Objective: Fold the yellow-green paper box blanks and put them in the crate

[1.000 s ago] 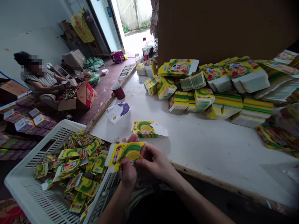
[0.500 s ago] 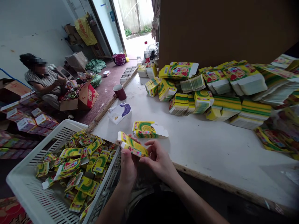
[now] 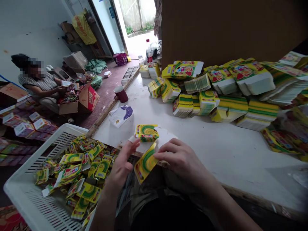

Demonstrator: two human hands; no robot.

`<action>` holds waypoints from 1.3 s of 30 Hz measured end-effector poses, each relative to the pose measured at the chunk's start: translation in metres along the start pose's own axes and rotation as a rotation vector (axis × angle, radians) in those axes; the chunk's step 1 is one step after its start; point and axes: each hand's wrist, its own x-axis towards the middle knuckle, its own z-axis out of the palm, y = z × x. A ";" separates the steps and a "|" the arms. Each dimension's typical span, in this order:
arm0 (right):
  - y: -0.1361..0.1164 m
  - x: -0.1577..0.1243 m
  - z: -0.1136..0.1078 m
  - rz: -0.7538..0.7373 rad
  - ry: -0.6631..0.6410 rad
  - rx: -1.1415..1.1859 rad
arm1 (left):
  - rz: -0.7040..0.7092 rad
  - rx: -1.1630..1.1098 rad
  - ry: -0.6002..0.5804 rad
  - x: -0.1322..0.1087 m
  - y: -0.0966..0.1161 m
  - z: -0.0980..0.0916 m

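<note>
In my right hand (image 3: 179,157), a yellow-and-green folding carton (image 3: 145,165) is pinched between thumb and fingers. It looks flat and hangs tilted over the table's front edge. My left hand (image 3: 124,158) is to the left of this carton, fingers apart and holding nothing; something white covers one fingertip. Just beyond both hands, a stack of similar flat cartons (image 3: 146,132) lies on the table, partly hidden by my right hand. Left of my left hand, a white plastic basket (image 3: 33,192) holds many small yellow cartons.
Bundles of flat cartons (image 3: 231,106) line the back of the white table (image 3: 202,134). A maroon mug (image 3: 121,94) and a white-and-purple box (image 3: 121,116) stand at its left edge. Another person (image 3: 40,83) sits at left beside an open cardboard box (image 3: 89,99).
The small carton that both hands held is out of my left hand, which has opened and moved left. My right hand has moved right and now holds a flat-looking carton.
</note>
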 end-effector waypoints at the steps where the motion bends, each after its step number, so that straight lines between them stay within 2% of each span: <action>1: -0.002 0.000 0.001 -0.055 -0.024 -0.010 | -0.011 0.100 -0.088 -0.002 -0.001 0.002; 3: -0.007 0.000 0.009 -0.071 0.043 0.032 | -0.045 0.259 -0.193 -0.005 -0.005 0.011; 5: -0.010 -0.001 0.019 0.077 0.263 0.115 | -0.044 0.358 -0.145 -0.006 -0.012 0.021; 7: -0.011 -0.002 0.029 0.301 0.431 0.288 | -0.014 0.441 -0.048 -0.008 -0.019 0.027; 8: -0.012 -0.003 0.032 0.400 0.434 0.425 | 0.005 0.483 -0.016 -0.008 -0.023 0.030; 9: -0.012 -0.002 0.035 0.482 0.377 0.581 | 0.031 0.517 -0.004 -0.008 -0.025 0.032; 12: -0.017 0.001 0.040 0.630 0.132 0.931 | 0.126 0.572 -0.052 -0.009 -0.031 0.037; 14: -0.021 0.003 0.043 0.689 0.100 0.994 | 0.164 0.610 -0.091 -0.009 -0.030 0.040; 16: -0.023 0.004 0.044 0.718 0.139 0.994 | 0.151 0.649 -0.119 -0.009 -0.025 0.042; 18: -0.023 0.001 0.046 0.697 0.160 0.971 | 0.106 0.656 -0.143 -0.008 -0.020 0.041; 21: -0.020 -0.006 0.048 0.507 0.081 0.870 | 0.054 0.607 -0.158 -0.007 -0.020 0.038; 23: -0.017 -0.010 0.050 0.385 0.015 0.733 | 0.063 0.571 -0.158 -0.006 -0.027 0.037; 25: -0.014 -0.010 0.052 0.330 0.005 0.604 | 0.121 0.577 -0.117 -0.005 -0.036 0.037; 28: -0.007 -0.008 0.056 0.352 0.130 0.579 | 0.195 0.690 0.012 -0.003 -0.039 0.036; 30: -0.002 -0.007 0.058 0.381 0.243 0.584 | 0.188 0.791 0.066 -0.002 -0.033 0.031; 31: 0.001 -0.008 0.059 0.375 0.259 0.566 | 0.170 0.822 0.074 -0.001 -0.029 0.028; 32: 0.004 -0.008 0.058 0.350 0.239 0.536 | 0.152 0.840 0.075 -0.001 -0.025 0.024; 35: 0.012 -0.011 0.052 0.252 0.072 0.439 | 0.124 0.837 0.064 -0.001 -0.017 0.012; 39: 0.018 -0.007 0.027 0.223 -0.083 0.424 | 0.087 0.759 0.056 -0.003 -0.016 0.006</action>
